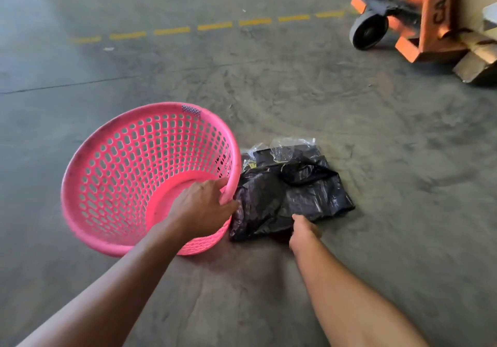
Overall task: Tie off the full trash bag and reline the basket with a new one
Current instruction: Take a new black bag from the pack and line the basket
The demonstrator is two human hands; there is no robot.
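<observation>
A: Two hands in frame. State each grip.
B: Left hand (200, 207), centre: fingers curled over the pink basket (107, 185) rim, basket tilted, unlined, lower left. Right hand (304, 232), lower centre: grip pinching the near edge of the black trash bags (295, 193).
A: Bag location?
B: Flat on the floor (376, 131), touching the basket's right side; clear wrapper (293, 145) at their far edge.

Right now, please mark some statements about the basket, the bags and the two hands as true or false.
1. The left hand grips the pink basket by its rim. True.
2. A bag already lines the basket. False: it is bare inside.
3. The right hand is on the black bags on the floor. True.
4. The bags lie to the left of the basket. False: they lie to its right.
</observation>
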